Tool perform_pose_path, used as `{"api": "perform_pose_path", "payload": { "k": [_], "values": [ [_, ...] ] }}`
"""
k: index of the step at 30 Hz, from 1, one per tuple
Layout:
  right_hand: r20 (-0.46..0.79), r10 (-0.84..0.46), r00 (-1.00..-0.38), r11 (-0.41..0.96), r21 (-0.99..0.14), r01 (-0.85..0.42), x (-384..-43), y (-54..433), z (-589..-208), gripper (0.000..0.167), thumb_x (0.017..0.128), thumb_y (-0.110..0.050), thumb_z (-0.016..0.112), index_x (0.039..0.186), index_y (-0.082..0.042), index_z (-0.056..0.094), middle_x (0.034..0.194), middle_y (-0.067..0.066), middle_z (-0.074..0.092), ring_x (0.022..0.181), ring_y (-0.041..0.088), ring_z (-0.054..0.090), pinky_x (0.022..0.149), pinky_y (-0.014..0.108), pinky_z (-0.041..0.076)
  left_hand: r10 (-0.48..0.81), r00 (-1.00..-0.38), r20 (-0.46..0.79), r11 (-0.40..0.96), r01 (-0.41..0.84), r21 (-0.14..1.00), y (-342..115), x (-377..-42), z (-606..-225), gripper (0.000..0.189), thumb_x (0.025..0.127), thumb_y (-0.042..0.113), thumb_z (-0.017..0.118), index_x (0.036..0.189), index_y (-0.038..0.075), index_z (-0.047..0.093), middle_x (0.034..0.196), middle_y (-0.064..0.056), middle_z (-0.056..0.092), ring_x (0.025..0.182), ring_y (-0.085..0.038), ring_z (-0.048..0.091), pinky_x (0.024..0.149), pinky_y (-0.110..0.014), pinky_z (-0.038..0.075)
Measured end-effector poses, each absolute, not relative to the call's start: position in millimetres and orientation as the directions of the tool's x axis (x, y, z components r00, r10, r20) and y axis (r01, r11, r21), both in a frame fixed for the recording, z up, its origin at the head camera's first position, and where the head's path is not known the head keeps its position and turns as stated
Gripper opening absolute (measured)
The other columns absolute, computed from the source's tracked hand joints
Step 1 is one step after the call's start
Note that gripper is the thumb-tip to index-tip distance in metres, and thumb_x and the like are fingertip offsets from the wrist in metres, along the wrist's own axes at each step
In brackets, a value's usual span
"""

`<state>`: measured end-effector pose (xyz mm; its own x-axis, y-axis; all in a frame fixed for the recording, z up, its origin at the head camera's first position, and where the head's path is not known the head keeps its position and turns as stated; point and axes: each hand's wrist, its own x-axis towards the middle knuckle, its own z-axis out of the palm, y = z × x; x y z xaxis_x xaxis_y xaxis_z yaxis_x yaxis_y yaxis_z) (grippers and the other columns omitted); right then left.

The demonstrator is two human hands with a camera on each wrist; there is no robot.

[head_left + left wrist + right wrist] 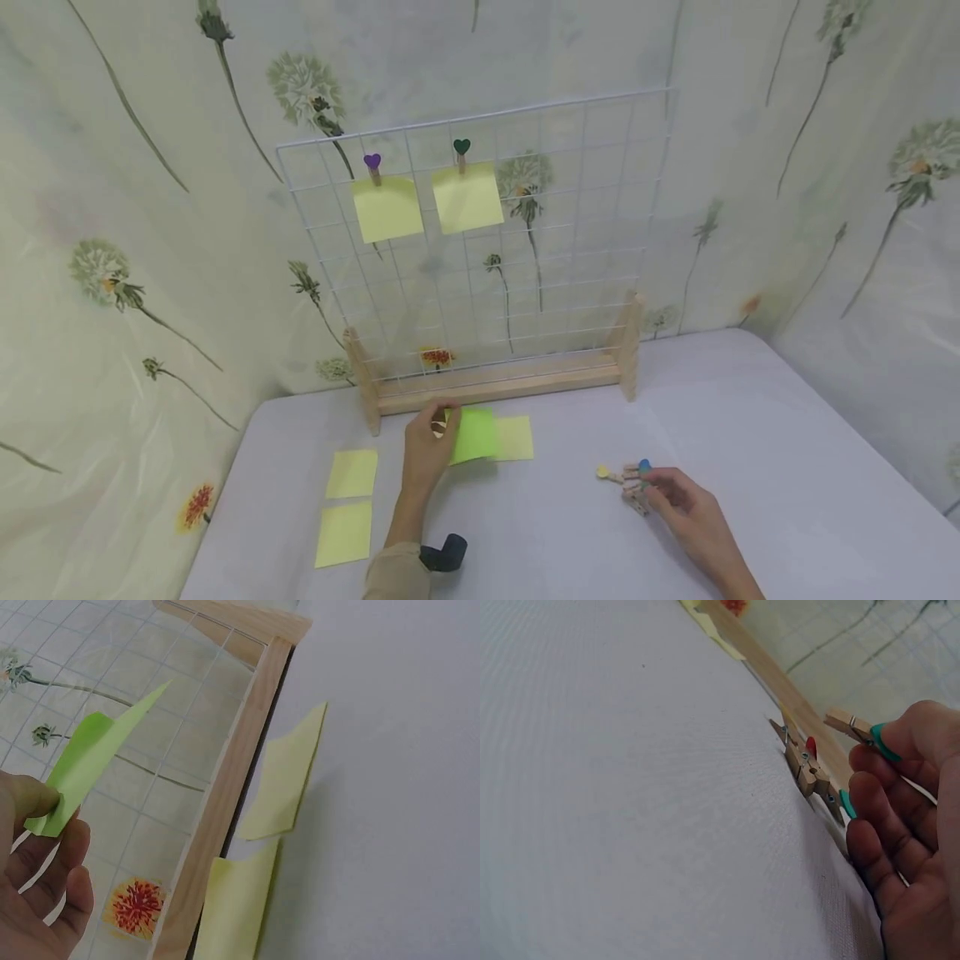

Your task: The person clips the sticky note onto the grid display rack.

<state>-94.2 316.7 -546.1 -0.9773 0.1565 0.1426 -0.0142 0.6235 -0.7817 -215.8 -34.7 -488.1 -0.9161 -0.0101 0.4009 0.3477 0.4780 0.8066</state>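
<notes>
Between thumb and fingers, my left hand [429,450] pinches a bright green sticky note [474,435] by its left edge. In the left wrist view the note [88,761] is bent and held up off the table, above two yellow sticky notes [289,776] lying along the rack's base. My right hand [693,521] pinches a small wooden clothespin [849,724] by its teal decorated end. Just below the right fingers, several more small clothespins [804,766] lie in a little pile on the table, with red, teal and yellow decorations.
A white wire grid in a wooden stand [502,388] rises at the back of the table. Two yellow notes [387,212] hang on it from clothespins with purple and green hearts. Two more yellow notes [343,535] lie at the table's left. Flower-printed cloth [810,250] hangs behind.
</notes>
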Motion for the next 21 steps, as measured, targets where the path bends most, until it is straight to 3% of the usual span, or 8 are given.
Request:
{"api": "perform_pose_path", "payload": {
  "k": [10,21],
  "values": [
    [0.119,0.169,-0.978,0.61,-0.792,0.009,-93.8,320.0,-548.7,0.026,0.093,-0.038,0.056,0.113,-0.021,0.059,0.098,-0.006,0.066,0.082,-0.003,0.061,0.075,0.017,0.049,-0.025,-0.905,0.425,0.45,0.37,0.813,-10.0,-231.2,-463.9,0.011,0.091,0.016,0.06,0.1,0.018,0.066,0.091,0.003,0.067,0.077,-0.01,0.058,0.065,-0.021,0.049],
    [0.057,0.185,-0.981,0.612,-0.788,0.07,-93.3,319.1,-545.8,0.03,0.093,-0.039,0.055,0.115,-0.019,0.058,0.092,-0.006,0.066,0.081,-0.002,0.059,0.075,0.017,0.048,0.019,-0.88,0.474,0.395,0.442,0.805,14.6,-247.6,-428.3,0.011,0.091,0.015,0.06,0.1,0.014,0.066,0.089,-0.002,0.068,0.079,-0.014,0.06,0.061,-0.018,0.047]
  ]
}}
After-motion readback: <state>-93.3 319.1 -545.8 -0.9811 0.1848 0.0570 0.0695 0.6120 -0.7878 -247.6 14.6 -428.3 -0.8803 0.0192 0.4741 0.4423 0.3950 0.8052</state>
